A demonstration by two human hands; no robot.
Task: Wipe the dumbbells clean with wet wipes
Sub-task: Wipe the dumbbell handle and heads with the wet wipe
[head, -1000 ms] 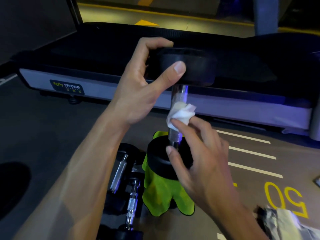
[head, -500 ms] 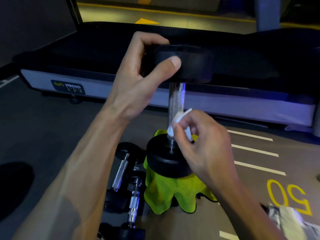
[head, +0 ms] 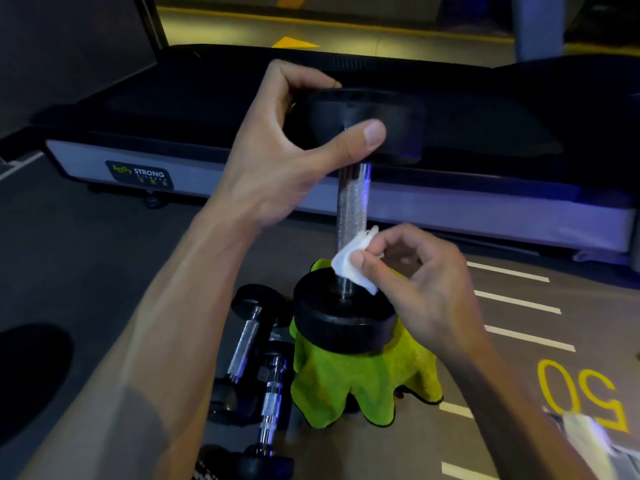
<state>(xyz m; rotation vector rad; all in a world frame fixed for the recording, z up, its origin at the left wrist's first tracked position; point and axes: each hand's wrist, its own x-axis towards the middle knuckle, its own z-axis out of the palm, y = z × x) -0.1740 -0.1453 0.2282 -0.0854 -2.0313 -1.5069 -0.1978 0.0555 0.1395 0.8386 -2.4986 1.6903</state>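
Black rubber-ended dumbbell with a knurled chrome handle point(head: 351, 209) stands upright at frame centre, lower head sitting on a bright yellow-green microfibre cloth point(head: 360, 386) draped on the floor. Left hand point(head: 287, 157) grips the upper head: thumb across the near rim, fingers curled over the top edge. Right hand point(head: 415, 285) pinches a small folded white wet wipe point(head: 349, 268) between thumb and fingertips, wipe pressed against the bottom of the chrome handle, just above the lower head. Left of the cloth, lower centre of frame, two smaller black dumbbells with chrome handles point(head: 256, 375) lie on the grey-brown floor with white stripes and a yellow "50" marking point(head: 519, 306), side by side and close together; can't tell if they touch. Across the upper half: black treadmill deck with a grey side rail and a "STRONG" label point(head: 138, 174) at left. Lower right corner: a blurred pale packet-like item point(head: 588, 441), can't identify it. Dark round patch point(head: 31, 372) on the floor at lower left edge.
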